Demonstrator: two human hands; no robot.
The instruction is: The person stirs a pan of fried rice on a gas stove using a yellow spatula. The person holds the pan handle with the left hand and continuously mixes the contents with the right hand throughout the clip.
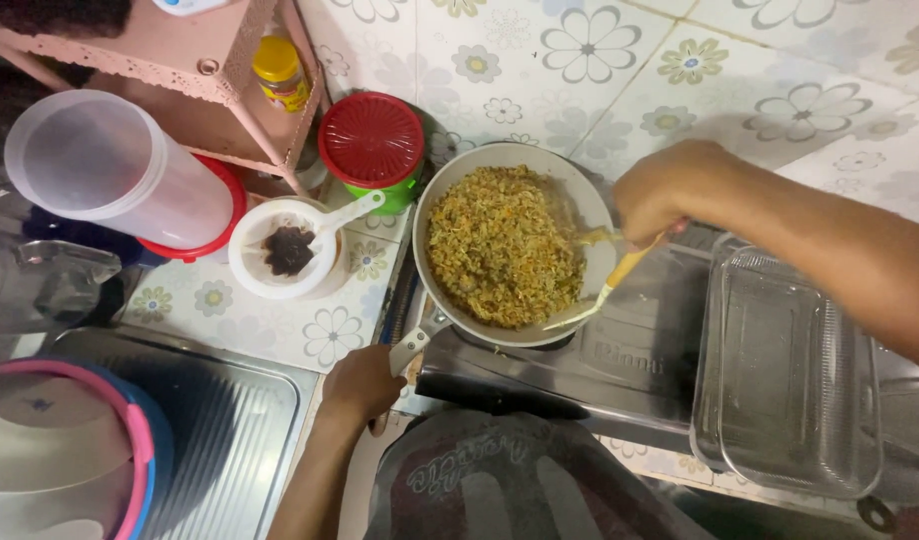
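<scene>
Gripping pan handle (pixel 412 345); spatula (pixel 608 287) in rice (pixel 500 245)

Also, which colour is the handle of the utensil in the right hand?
Yellow-orange, seen in the head view: the utensil in the right hand.

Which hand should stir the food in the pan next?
Probably the right hand: it already holds the yellow-handled spatula, whose blade rests at the edge of the pan by the fried food. The left hand grips the pan handle, steadying it.
</scene>
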